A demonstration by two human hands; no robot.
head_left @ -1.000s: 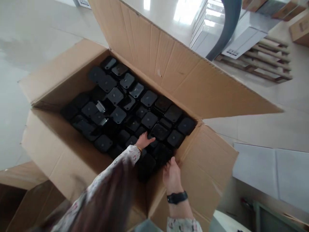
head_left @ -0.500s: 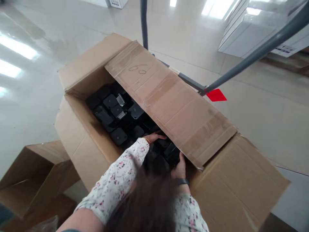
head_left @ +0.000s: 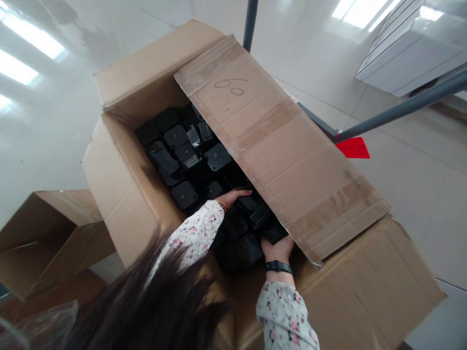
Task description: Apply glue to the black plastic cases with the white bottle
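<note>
A large open cardboard box (head_left: 124, 170) holds rows of black block-like plastic pieces (head_left: 184, 194) with rounded corners; their exact kind cannot be made out. Inside it, my left hand (head_left: 235, 196) lies over the pieces near the middle, its visible finger stretched out and the others hidden. At the near right end, my right hand (head_left: 279, 249) is closed around the edge of a black block (head_left: 274, 230), fingertips out of sight below. A long flap (head_left: 277, 141) marked "60" overhangs the far side of the contents, close to both hands.
A smaller open carton (head_left: 54, 238) stands at the lower left, with clear plastic film (head_left: 47, 323) below. Behind the box are grey metal bars (head_left: 401, 107) and a red tag (head_left: 353, 147). White boxes (head_left: 412, 53) stand at the upper right. Dark hair covers part of the lower view.
The view has shifted, so the box sits further right and looks larger. My right hand has come lower around the black block. My left hand stays over the pieces.
</note>
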